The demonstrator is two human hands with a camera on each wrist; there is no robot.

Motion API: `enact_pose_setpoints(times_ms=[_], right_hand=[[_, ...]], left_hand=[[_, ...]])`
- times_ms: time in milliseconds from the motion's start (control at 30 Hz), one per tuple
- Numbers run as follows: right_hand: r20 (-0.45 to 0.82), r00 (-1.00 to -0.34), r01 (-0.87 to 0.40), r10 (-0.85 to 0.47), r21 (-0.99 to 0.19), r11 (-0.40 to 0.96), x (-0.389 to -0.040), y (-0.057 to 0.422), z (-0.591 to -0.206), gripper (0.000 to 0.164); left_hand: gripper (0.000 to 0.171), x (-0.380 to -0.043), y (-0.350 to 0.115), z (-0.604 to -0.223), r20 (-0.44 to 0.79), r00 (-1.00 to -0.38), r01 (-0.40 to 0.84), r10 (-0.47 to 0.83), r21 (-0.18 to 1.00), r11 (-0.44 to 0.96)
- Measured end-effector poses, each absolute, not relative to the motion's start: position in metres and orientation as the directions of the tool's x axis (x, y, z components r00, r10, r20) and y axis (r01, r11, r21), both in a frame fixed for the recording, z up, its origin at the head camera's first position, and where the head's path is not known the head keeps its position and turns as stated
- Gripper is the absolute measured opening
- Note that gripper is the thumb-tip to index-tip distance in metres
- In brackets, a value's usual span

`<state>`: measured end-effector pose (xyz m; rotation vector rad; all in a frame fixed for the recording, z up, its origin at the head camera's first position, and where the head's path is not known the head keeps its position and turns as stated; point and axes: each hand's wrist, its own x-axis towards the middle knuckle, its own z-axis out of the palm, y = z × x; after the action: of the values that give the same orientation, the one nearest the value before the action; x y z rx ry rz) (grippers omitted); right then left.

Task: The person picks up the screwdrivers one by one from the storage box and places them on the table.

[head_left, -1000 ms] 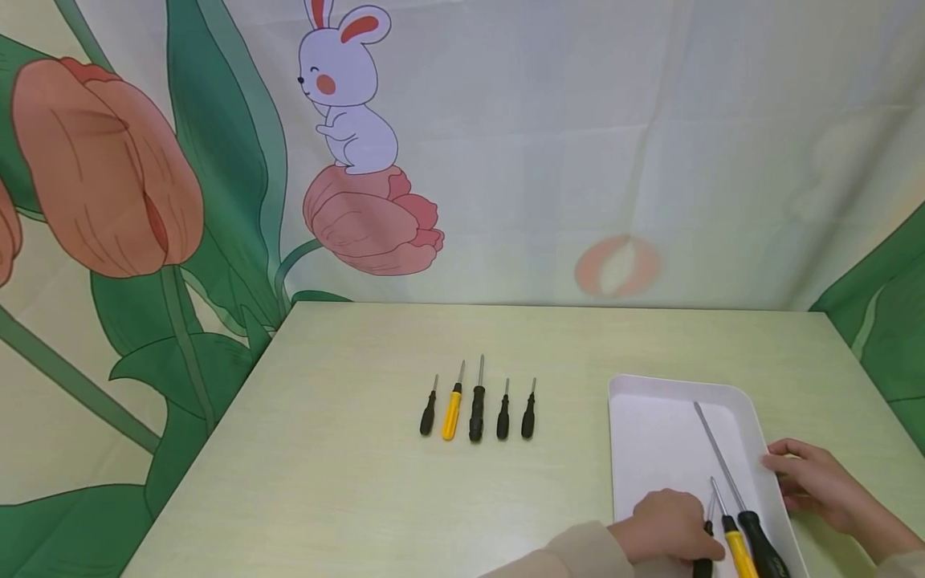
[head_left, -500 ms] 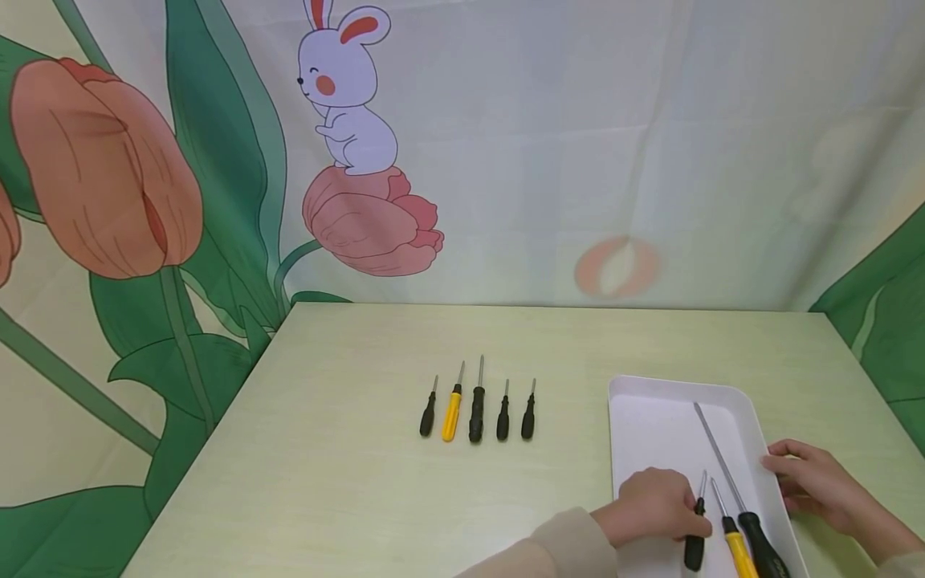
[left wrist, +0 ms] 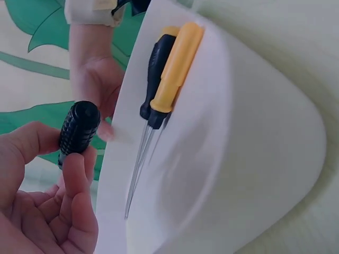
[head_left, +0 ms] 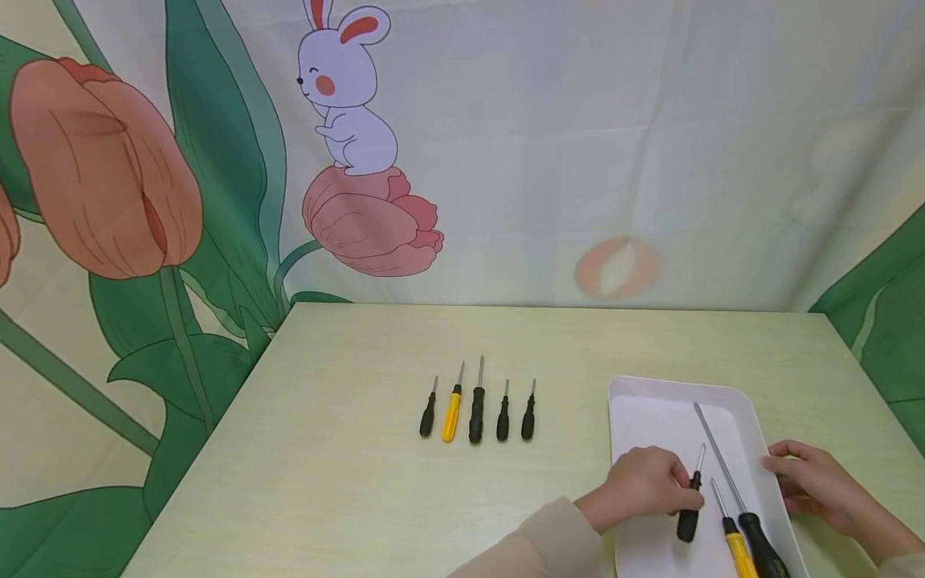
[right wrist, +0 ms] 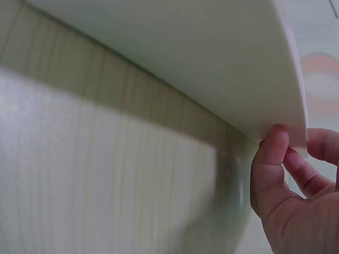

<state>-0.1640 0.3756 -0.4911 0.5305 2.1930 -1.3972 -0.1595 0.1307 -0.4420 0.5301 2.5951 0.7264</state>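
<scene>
My left hand (head_left: 645, 483) pinches a small screwdriver (head_left: 688, 523) with a black handle, raised above the white tray (head_left: 654, 405). In the left wrist view, thumb and fingers hold that black ribbed handle (left wrist: 79, 127) beside the tray's rim. My right hand (head_left: 820, 486) grips the tray's right rim; in the right wrist view the thumb (right wrist: 273, 151) presses the outer wall and another finger lies over the edge. Inside the tray rest a yellow-handled screwdriver (head_left: 739, 547) and a long black-handled screwdriver (head_left: 760, 542), side by side.
Left of the tray, several screwdrivers stand in a row on the pale table (head_left: 325, 482): black ones, such as the larger middle screwdriver (head_left: 477, 413), and a yellow screwdriver (head_left: 452, 413). A printed curtain (head_left: 542, 160) hangs behind the table's far edge.
My left hand has lifted the small black screwdriver and moved it up and leftward, away from the two other screwdrivers in the tray. My right hand stays on the rim.
</scene>
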Motion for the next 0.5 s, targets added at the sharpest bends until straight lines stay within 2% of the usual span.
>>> enact_pose_setpoints(times_ms=[500], right_hand=[[-0.572, -0.818, 0.544, 0.054, -0.742, 0.392, -0.162, 0.376, -0.491, 0.041]], left_hand=[[0.009, -0.176, 0.115, -0.440, -0.216, -0.874, 0.138, 0.435, 0.749, 0.648]])
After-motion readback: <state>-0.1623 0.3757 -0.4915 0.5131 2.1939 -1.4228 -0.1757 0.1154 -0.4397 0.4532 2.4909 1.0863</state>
